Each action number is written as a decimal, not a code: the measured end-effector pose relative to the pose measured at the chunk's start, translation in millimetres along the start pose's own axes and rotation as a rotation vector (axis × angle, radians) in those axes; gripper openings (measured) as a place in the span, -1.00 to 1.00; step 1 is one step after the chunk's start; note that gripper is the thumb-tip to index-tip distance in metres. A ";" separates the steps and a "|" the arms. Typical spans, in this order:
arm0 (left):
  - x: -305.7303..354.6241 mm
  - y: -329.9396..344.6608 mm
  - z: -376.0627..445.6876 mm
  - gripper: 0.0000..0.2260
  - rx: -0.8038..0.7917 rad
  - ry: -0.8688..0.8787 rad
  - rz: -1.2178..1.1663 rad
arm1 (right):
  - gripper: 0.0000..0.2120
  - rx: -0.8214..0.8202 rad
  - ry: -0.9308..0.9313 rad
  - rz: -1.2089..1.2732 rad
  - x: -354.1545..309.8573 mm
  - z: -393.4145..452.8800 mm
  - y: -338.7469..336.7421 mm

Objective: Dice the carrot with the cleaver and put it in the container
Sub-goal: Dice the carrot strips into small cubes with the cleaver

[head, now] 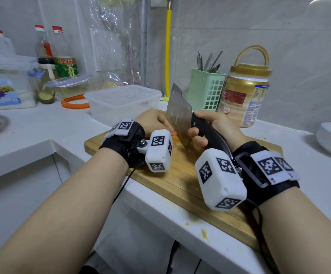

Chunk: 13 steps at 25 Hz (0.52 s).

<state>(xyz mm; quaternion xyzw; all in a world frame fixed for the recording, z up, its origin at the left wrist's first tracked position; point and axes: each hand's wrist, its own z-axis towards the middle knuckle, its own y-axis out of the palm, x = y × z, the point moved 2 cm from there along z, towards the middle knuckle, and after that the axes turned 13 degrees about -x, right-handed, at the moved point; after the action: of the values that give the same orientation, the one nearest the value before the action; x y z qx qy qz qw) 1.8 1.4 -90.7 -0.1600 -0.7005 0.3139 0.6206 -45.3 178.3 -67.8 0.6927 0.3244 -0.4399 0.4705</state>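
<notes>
Carrot (174, 133), an orange sliver barely visible, lies on the wooden chopping board (180, 180) under the left hand (152, 120), which pins it. The right hand (210, 127) grips the steel cleaver (178, 115); the blade stands just beside the fingertips and could nick them.

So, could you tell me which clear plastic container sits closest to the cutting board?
The lidded container directly behind the cutting board; the others stand far left.

Black wrist straps (128, 139) carry white marker-printed blocks (159, 150) and thin black cables (125, 181)
</notes>
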 end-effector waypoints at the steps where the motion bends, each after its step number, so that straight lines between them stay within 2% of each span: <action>1: 0.1 -0.1 0.0 -0.93 -0.001 -0.002 0.001 | -0.80 0.001 0.006 -0.003 -0.1 0.1 0.2; 13: 0.0 -0.9 2.4 -0.95 -0.004 0.031 0.011 | -0.82 0.033 0.033 -0.019 -1.6 0.9 0.9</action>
<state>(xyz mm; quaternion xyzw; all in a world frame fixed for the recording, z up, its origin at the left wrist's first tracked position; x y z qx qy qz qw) -0.3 0.1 -90.2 -0.1702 -0.6904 0.3135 0.6294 -45.4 177.1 -66.1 0.7044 0.3314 -0.4381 0.4495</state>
